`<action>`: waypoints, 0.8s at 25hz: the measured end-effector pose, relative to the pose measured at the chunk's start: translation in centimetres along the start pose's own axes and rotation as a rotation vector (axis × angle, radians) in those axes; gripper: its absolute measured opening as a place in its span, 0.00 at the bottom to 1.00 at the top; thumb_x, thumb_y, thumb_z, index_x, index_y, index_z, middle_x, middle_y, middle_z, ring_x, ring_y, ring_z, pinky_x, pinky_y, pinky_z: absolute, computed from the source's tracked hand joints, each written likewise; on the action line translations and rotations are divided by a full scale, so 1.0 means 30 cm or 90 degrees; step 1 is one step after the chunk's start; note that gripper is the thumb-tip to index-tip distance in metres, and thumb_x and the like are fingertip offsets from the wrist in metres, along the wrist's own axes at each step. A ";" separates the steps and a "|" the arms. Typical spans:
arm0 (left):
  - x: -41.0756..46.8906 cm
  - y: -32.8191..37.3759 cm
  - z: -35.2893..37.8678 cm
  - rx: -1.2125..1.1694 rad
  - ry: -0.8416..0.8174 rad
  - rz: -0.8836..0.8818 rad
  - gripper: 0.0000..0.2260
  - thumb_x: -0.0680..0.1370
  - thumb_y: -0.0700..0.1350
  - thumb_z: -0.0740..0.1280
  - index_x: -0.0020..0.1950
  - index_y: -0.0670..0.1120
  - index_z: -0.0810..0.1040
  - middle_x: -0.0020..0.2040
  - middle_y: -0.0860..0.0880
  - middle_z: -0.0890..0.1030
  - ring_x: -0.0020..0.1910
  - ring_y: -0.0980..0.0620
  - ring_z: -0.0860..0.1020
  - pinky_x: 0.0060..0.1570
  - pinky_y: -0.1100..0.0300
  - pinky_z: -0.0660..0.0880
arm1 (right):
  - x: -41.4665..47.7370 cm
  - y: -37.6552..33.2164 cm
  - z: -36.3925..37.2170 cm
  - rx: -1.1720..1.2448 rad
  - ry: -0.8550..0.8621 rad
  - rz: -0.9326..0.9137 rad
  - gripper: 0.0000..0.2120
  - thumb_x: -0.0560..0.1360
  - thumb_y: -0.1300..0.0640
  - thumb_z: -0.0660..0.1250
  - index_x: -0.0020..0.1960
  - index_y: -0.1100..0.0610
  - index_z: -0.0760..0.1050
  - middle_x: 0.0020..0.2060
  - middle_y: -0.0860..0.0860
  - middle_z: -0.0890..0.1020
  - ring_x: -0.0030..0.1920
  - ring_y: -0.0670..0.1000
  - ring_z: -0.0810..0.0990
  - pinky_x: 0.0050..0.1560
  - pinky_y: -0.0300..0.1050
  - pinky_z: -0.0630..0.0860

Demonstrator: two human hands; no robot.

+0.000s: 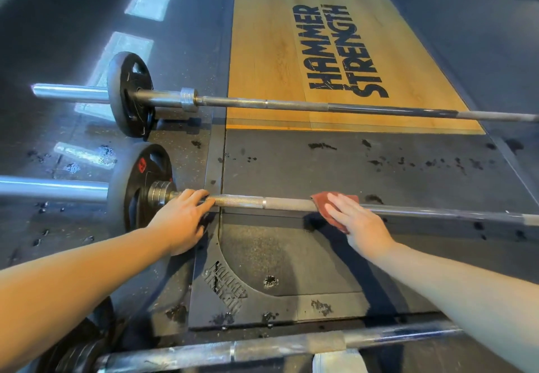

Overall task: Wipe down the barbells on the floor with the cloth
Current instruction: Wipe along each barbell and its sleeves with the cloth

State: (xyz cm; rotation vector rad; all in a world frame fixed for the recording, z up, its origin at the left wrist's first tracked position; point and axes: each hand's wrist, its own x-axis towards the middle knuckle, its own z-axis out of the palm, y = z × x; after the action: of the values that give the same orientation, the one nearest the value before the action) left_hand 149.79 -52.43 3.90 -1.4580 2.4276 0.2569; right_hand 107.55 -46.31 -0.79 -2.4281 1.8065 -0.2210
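Three barbells lie across the gym floor. The middle barbell [285, 204] runs left to right in front of me, with a black plate [137, 186] on its left end. My left hand [180, 221] rests on the shaft just beside the collar, fingers laid over the bar. My right hand [358, 221] presses a dark red cloth [323, 203] flat onto the shaft further right, fingers straight. The far barbell [291, 104] lies beyond, with its own black plate [129, 95]. A near barbell [262, 349] crosses the bottom of the view.
A wooden platform inlay [262, 51] printed HAMMER STRENGTH lies beyond the far bar. Black rubber flooring [350, 162] with dark wet spots surrounds the bars. A white towel [338, 361] shows under the near bar. More plates [78, 349] sit at the bottom left.
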 end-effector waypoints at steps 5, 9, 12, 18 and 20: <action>-0.008 -0.013 -0.019 -0.028 -0.030 -0.026 0.33 0.82 0.52 0.63 0.83 0.48 0.54 0.82 0.48 0.55 0.79 0.46 0.56 0.77 0.51 0.61 | 0.093 -0.142 0.089 0.051 -0.008 0.039 0.29 0.71 0.65 0.79 0.70 0.56 0.77 0.73 0.51 0.74 0.74 0.58 0.72 0.74 0.52 0.58; -0.013 -0.008 -0.018 -0.058 -0.050 -0.036 0.35 0.81 0.51 0.64 0.83 0.45 0.51 0.83 0.48 0.50 0.81 0.46 0.52 0.78 0.52 0.58 | 0.216 -0.355 0.123 0.135 0.021 0.025 0.26 0.72 0.64 0.78 0.69 0.56 0.79 0.72 0.51 0.75 0.74 0.58 0.72 0.74 0.54 0.61; -0.013 -0.012 -0.017 -0.083 -0.048 -0.047 0.37 0.80 0.51 0.66 0.83 0.44 0.52 0.83 0.48 0.52 0.81 0.47 0.52 0.78 0.53 0.57 | 0.325 -0.563 0.144 0.175 0.002 -0.070 0.25 0.71 0.67 0.78 0.67 0.58 0.80 0.72 0.54 0.75 0.74 0.61 0.71 0.72 0.61 0.70; 0.000 -0.011 0.019 -0.026 -0.056 -0.046 0.38 0.79 0.54 0.66 0.83 0.44 0.53 0.81 0.47 0.53 0.79 0.46 0.53 0.78 0.50 0.60 | 0.264 -0.369 0.099 0.151 -0.062 -0.201 0.28 0.72 0.68 0.77 0.70 0.54 0.78 0.76 0.47 0.70 0.79 0.53 0.62 0.74 0.51 0.66; 0.005 -0.021 0.024 -0.019 -0.048 -0.036 0.38 0.79 0.54 0.66 0.83 0.44 0.52 0.82 0.47 0.52 0.80 0.46 0.53 0.79 0.50 0.59 | 0.195 -0.217 0.078 0.141 -0.057 -0.171 0.28 0.69 0.68 0.78 0.67 0.54 0.80 0.75 0.47 0.71 0.78 0.52 0.64 0.74 0.52 0.67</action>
State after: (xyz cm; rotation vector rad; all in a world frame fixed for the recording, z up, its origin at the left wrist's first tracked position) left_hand 150.39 -52.63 3.17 -1.4989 2.3288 0.3309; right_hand 115.75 -50.05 -1.66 -2.4687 1.3377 -0.3108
